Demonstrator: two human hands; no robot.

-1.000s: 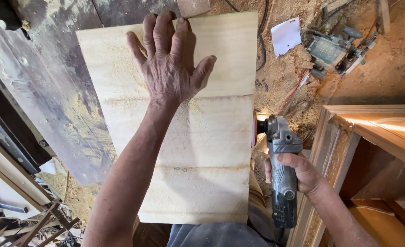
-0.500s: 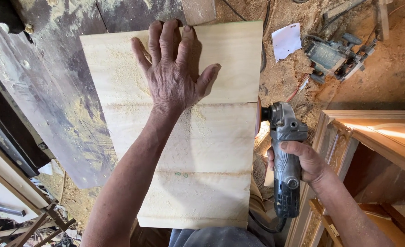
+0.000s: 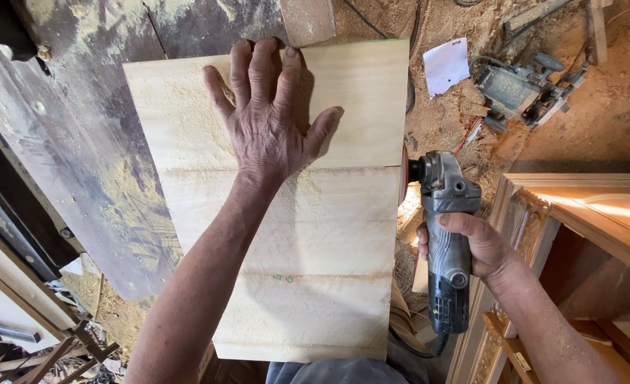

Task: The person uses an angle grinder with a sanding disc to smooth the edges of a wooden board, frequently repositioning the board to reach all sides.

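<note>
While the left hand (image 3: 268, 124) lies flat with its fingers spread wide on the upper part of the panel (image 3: 286, 213), the right hand (image 3: 471, 245) is wrapped tight around the body of a grinder (image 3: 444, 242) at the right centre of the frame. The left palm and fingertips press on the wood, the fingertips reaching almost to the panel's top edge, just below a small block (image 3: 306, 20). The grinder's disc (image 3: 403, 176) stands on edge against the panel's right side, near a seam line; whether it actually touches the wood seems likely but is hard to tell.

The panel fills the middle of the frame, from top centre down to the bottom. Its right edge hangs free over a sawdust-covered floor, where the grinder has open room above and below. Its left edge lies on a dark, scratched bench (image 3: 80, 156).

The panel is pale, smooth wood of glued boards, dusted with sawdust. The grinder is grey metal with a black tail. A router (image 3: 521, 85) and a scrap of paper (image 3: 446, 65) lie at the upper right; a carved wooden frame (image 3: 578, 213) stands at the right.
</note>
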